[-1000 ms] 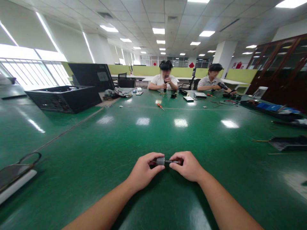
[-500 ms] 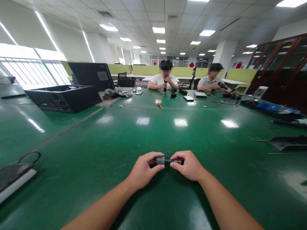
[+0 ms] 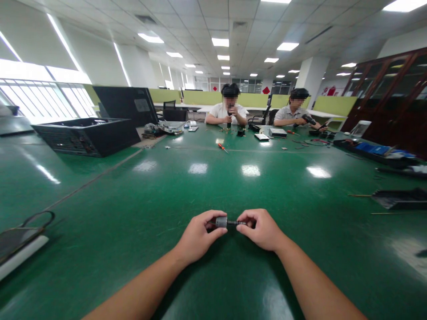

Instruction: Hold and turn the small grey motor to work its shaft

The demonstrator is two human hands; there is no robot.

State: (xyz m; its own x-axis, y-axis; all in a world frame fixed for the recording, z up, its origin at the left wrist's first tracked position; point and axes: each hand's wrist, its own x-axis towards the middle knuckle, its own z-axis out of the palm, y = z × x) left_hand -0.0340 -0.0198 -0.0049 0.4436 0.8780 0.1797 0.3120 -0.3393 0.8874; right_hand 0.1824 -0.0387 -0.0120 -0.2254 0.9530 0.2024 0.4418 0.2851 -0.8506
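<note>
Both my hands meet low over the green table (image 3: 200, 186), near its front edge. My left hand (image 3: 198, 235) pinches a small grey cylindrical part (image 3: 221, 222) between thumb and fingers. My right hand (image 3: 263, 229) is closed on a thin dark shaft (image 3: 236, 223) that sticks out of the cylinder's right end. The two pieces are joined in a straight line between my hands. How the far ends look is hidden by my fingers.
A black computer case (image 3: 88, 135) and a monitor (image 3: 128, 104) stand at the far left. Two people sit at the far side, with small tools and a red screwdriver (image 3: 223, 147) near them. Dark parts (image 3: 400, 198) lie at the right; a flat device with a cable (image 3: 20, 242) lies at the left.
Both hands and the part have shifted very slightly left and up in the picture. The grip looks unchanged.
</note>
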